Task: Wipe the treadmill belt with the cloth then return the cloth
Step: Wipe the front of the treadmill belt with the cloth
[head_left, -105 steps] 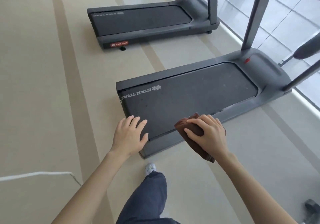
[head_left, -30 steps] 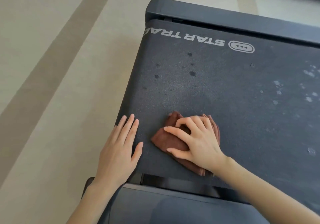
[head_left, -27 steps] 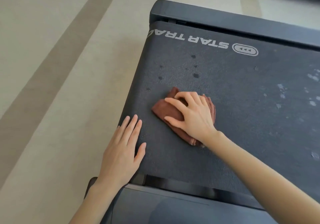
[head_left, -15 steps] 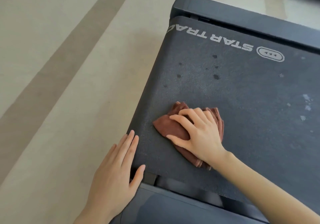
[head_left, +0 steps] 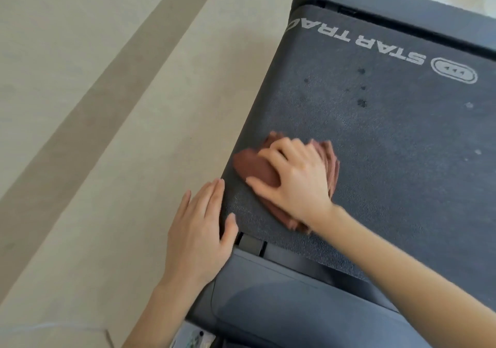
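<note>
Wiping is judged under way: dark spots [head_left: 361, 103] are being left uncleaned up the treadmill belt [head_left: 402, 159], and the cloth [head_left: 251, 166] is yet to be returned. It is being gripped by curled fingers [head_left: 280, 147] of the right hand [head_left: 295, 183] near the belt's left edge. The left hand [head_left: 198, 232], fingers together, is being rested flat there.

My cloth [head_left: 252, 165]: plain reddish brown. Belt [head_left: 402, 159]: dark charcoal, pebbled grain, a few black spots, scattered pale specks, white lettering [head_left: 413, 59] and white oval logo [head_left: 453, 70]. Frame [head_left: 295, 307]: slate grey. Floor [head_left: 53, 38]: beige with one broad taupe stripe [head_left: 112, 97].
</note>
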Demonstrator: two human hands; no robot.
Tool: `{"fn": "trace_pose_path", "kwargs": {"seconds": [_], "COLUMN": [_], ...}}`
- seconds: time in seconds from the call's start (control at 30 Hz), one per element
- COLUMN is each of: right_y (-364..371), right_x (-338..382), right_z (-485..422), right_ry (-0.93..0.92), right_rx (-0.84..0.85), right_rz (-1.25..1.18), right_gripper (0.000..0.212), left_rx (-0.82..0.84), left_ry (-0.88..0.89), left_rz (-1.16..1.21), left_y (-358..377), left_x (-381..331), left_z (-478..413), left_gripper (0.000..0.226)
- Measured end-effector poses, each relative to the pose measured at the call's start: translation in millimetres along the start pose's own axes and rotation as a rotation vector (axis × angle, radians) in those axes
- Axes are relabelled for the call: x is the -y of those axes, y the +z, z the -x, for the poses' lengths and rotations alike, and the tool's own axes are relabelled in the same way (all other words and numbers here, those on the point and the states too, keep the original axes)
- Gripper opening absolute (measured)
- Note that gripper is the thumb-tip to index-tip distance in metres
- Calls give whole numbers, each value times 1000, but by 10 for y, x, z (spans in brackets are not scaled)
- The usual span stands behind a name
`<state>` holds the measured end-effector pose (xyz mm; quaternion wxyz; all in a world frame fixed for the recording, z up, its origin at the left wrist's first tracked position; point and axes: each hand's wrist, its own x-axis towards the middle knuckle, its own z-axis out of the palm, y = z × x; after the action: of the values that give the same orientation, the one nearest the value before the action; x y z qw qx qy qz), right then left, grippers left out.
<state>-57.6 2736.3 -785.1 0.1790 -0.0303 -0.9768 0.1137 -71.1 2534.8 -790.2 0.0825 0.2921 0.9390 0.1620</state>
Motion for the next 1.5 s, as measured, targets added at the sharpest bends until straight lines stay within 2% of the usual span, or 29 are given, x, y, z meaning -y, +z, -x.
{"fn": "trace_pose_path", "kwargs": {"seconds": [0.13, 0.2, 0.23, 0.37, 0.43, 0.67, 0.83, 1.0, 1.07, 1.17, 1.27, 1.5], "right_y": [-79, -50, -14, 115, 152, -157, -161, -158, -171, -279, -519, -1291], "right_x": [36, -161, -265, -549, -446, 82, -194, -815, -972, -1152, -1467, -2236], "right_z": [312, 107, -73, -724, -705, 695, 611, -86, -71, 291, 754, 2004], "right_ry": [-275, -277, -196, 317, 368, 46, 21, 378, 435, 514, 659, 1230], "right_rx": [81, 93, 70, 30, 8, -41, -23, 25, -8, -95, -111, -184], "right_rz": [-11, 49, 85, 232, 210, 38, 86, 233, 258, 277, 316, 470], "right_gripper": [44, 45, 45, 51, 51, 41, 41, 47, 47, 45, 44, 54], "left_rx": [21, 59, 69, 92, 87, 35, -12, -24, -16, 14, 53, 92], "left_ry": [-172, -213, -207, -149, -120, -3, 95, 164, 209, 298, 424, 589], "left_rz": [19, 35, 32, 23, 21, 94, 88, 2, -49, -110, -146, -164], "left_y": [25, 32, 35, 40, 50, 73, 126, 215, 255, 308, 397, 560], "left_x": [42, 35, 31, 29, 36, -43, -193, -345, -467, -698, -917, -1244], "left_z": [47, 67, 69, 39, 31, -163, -410, -583, -668, -781, -847, -950], "left_gripper": [51, 47, 48, 54, 57, 52, 52, 56, 58, 60, 61, 64]}}
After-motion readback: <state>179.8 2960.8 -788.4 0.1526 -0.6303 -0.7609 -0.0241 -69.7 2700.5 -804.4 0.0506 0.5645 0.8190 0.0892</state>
